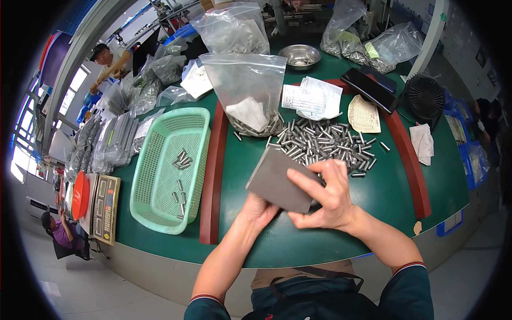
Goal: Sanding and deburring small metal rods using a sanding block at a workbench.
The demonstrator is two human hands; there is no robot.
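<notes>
A flat, dark grey rectangular pad (pixel 281 180) is held tilted above the near middle of the green table. My left hand (pixel 260 209) grips it from below at its lower left edge, with most fingers hidden behind it. At the pad's right side, my right hand (pixel 335 196) is closed on it, one finger laid across the face and the thumb at the lower corner. Just beyond the pad lies a heap of short shiny metal pins (pixel 325 143). To the left, a mint green plastic basket (pixel 140 184) holds several similar pins (pixel 182 160) in two loose groups.
Dark red bars (pixel 214 181) border the work area. Behind the heap are a clear bag (pixel 242 80) of parts, papers (pixel 320 96), a steel bowl (pixel 300 56), a black phone (pixel 369 89) and a black fan (pixel 424 96). A scale (pixel 105 208) stands far left. Two other people are at left.
</notes>
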